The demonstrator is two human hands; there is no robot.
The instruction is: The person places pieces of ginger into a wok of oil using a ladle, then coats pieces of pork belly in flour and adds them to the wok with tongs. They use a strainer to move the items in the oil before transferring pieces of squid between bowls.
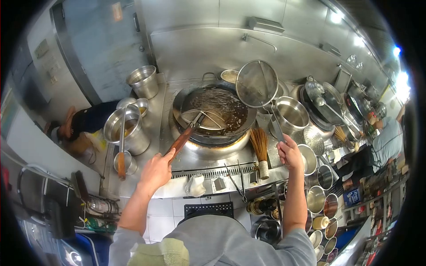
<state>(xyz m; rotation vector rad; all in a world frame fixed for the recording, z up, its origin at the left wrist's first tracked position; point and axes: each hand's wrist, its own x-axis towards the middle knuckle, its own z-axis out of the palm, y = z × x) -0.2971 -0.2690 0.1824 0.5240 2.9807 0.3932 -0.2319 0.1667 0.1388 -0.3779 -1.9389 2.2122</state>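
Observation:
My left hand point(156, 170) is closed round the wooden handle of a wire skimmer point(210, 126). The skimmer's mesh head lies at the near side of a large wok point(177, 108), in dark bubbling oil point(215, 99) with small pale bits floating in it. My right hand point(290, 153) grips the metal handle of a big round fine-mesh strainer point(256, 83). That strainer is raised over the wok's right rim, and nothing large shows in it. Below it, close to my right hand, a bamboo wok brush point(259, 144) stands upright on the counter.
Left of the wok stand steel pots point(128, 133), one with a wooden-handled ladle point(121, 164) across it. A wide pot point(290, 114) and a second wok point(321, 104) are at right. Tongs point(238, 186) and a white cloth point(194, 185) lie at the counter's front. Two other people appear at the sides.

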